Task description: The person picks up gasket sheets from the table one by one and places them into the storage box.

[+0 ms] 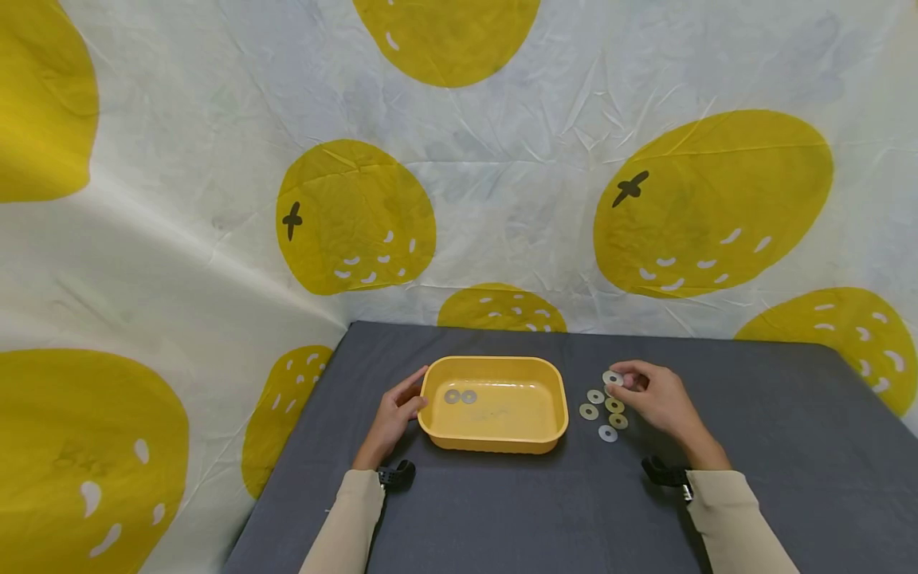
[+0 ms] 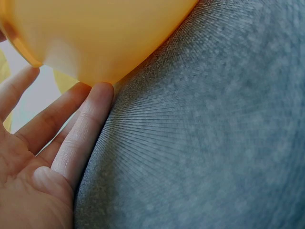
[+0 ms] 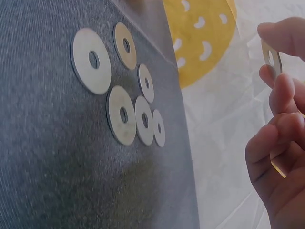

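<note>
A yellow plastic tub (image 1: 523, 414) stands on the table, with two flat metal washers (image 1: 446, 397) lying side by side on its floor, left of the middle. My left hand (image 1: 390, 421) holds the tub's left end, thumb at the rim and fingertips against the outer wall. To the right of the tub, my right hand (image 1: 665, 400) pinches one washer (image 1: 618, 375) between thumb and finger. The right wrist view shows that washer (image 3: 278, 62) raised on edge. Below it, several more washers (image 3: 83, 62) lie flat on the cloth, some silvery, some brassier.
Dark grey cloth (image 1: 488, 510) covers the table. Behind and to the left hangs a white sheet (image 1: 502, 231) printed with yellow fruit, close to the table's back edge. A black strap (image 1: 663, 472) sits on each wrist.
</note>
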A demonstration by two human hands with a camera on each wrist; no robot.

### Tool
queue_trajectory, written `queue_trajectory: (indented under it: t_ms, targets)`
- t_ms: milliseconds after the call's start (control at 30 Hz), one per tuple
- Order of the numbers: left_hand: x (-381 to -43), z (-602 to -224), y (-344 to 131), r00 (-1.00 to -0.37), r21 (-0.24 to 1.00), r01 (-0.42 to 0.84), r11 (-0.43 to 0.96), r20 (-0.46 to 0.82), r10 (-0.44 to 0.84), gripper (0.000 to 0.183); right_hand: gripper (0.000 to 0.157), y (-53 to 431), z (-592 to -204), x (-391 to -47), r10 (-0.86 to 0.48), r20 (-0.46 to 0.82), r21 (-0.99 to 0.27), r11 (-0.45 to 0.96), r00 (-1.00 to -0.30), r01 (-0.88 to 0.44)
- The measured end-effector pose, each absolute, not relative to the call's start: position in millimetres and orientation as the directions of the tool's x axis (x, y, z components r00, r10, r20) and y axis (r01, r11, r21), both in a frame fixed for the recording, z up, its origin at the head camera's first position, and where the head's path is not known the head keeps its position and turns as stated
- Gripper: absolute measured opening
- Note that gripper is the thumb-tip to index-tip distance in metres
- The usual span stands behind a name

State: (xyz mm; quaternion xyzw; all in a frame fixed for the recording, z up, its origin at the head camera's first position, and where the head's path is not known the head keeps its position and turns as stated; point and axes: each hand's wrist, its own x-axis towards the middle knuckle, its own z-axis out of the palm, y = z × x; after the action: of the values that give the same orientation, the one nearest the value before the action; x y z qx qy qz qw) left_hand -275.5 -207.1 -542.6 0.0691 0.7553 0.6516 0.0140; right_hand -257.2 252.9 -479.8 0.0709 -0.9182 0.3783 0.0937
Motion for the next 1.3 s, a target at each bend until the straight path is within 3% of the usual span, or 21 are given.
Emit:
queue_trajectory:
  t_ms: [600,1300]
  targets:
    - [-276,-543,-211,-0.988,0.984,0.100,0.146,0.081,0.134,0.058,0.031,211,-468,-247,-0.139,0.311,-0.649,0.692,-0.940,-0.317]
    - [-274,-544,-216,-0.985,0.984,0.102,0.148,0.079,0.156,0.058,0.025,158,-459,-251,-0.211,0.321,-0.655,0.655,-0.923,-0.377]
